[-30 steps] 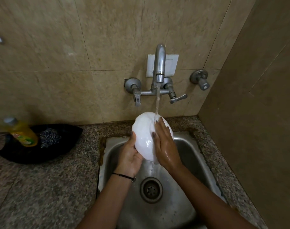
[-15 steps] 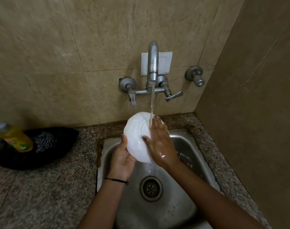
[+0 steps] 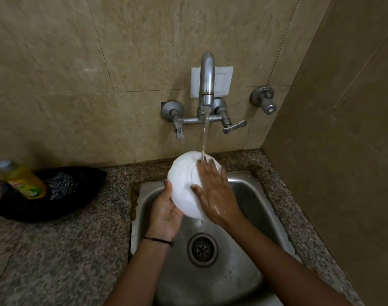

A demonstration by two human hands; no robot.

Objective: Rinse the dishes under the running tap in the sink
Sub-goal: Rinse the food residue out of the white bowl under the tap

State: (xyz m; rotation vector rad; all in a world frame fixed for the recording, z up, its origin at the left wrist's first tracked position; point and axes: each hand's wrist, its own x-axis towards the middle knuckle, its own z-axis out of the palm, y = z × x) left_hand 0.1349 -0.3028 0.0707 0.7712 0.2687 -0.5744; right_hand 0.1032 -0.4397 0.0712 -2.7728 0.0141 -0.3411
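Nearest the camera: two bare forearms reach in from the bottom edge over a steel sink (image 3: 257, 195) set into a speckled stone counter (image 3: 67, 250). Drain (image 3: 202, 249) sits in the sink floor between the forearms; droplets visible on the metal around it. Thin dark band (image 3: 158, 239) on the left wrist. Left hand (image 3: 166, 208): palm up, cupped under the lower left edge of a white plate (image 3: 184, 180), thumb on its rim, remaining fingers curled behind and hidden by the plate. Plate held above the sink's back half, tilted steeply, nearly on edge, clear of the sink walls. Right hand (image 3: 215, 195): laid flat on the plate's near face, fingers straight and slightly spread, thumb out to the left, nothing gripped; back of the hand wet and shiny. Water stream (image 3: 204, 138) falls onto the right fingertips at the plate's upper edge; a trickle leaves the plate's lowest point above the drain. Left on the counter, well apart from the sink: black bag (image 3: 82, 202) with a yellow bottle (image 3: 25, 182) leaning on it and a steel scrubber (image 3: 62, 186) just beside the bottle. Farther back: tap (image 3: 207, 80) mounted on the tiled wall, spout directly over the plate, running. White wall plate (image 3: 223, 82) behind the spout; separate round valve (image 3: 265, 100) to its right
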